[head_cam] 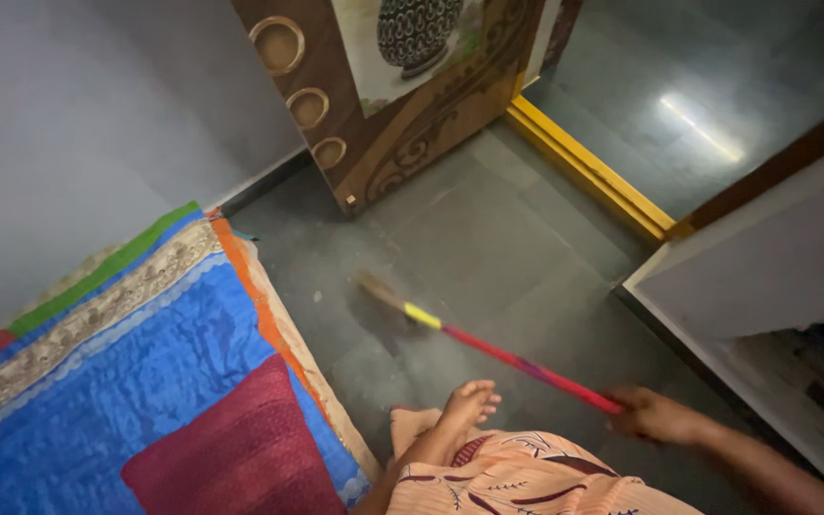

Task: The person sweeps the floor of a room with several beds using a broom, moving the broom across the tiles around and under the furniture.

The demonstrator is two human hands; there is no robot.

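The right hand [655, 416], at the lower right of the frame, is clamped round the end of a broom's red handle [526, 366]; the handle runs up and to the left across the middle, passes a yellow band [422, 316], and ends in the bristle head [379, 291], which is blurred and lies on the grey tiled floor [517, 248] just below centre; the left hand is nowhere in the picture, so I cannot say whether it is open or closed. A bare foot [469, 402] stands at the lower middle, above a peach patterned garment [526, 477]. As for progress, I'd judge the sweeping mid-way at best; the bristles sit near the mattress edge, a few pale specks show on the tiles left of the head, and no gathered heap of dust is visible; the stretch toward the carved wooden door [402, 105] at the top and the yellow threshold [588, 167] at upper right looks yet to be covered. The blue quilt [135, 381] and maroon cushion [240, 458] fill the lower left, beside the grey wall [78, 124]; a white cabinet [765, 277] stands at the right.
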